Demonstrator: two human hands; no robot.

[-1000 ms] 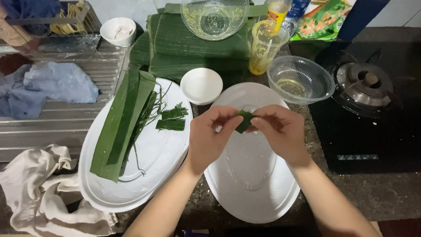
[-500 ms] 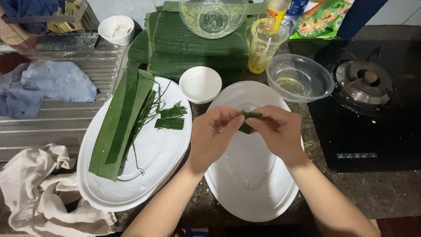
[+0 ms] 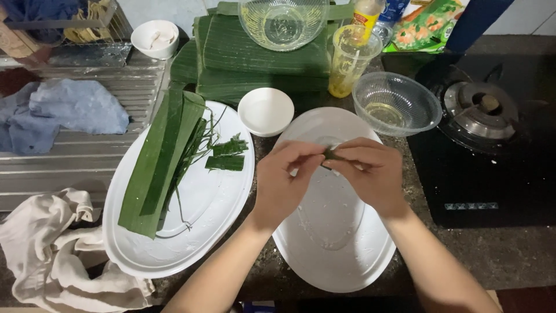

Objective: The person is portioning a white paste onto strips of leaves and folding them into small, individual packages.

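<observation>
Both hands meet over the empty white oval plate: the left hand and right hand pinch a small folded green leaf piece between fingertips. Folding neatly likely wants steady, even pressure. The clear glass bowl holds a little yellowish liquid.

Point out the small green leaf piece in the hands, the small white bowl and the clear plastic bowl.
green leaf piece point(image 3: 331, 154), head view, visible tip between fingertips.
small white bowl point(image 3: 266, 111), head view, inner bottom.
clear plastic bowl point(image 3: 396, 103), head view, inside wall.

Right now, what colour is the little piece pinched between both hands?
Dark green: the leaf piece, pinched by left hand and right hand, shows best in the head view.
</observation>
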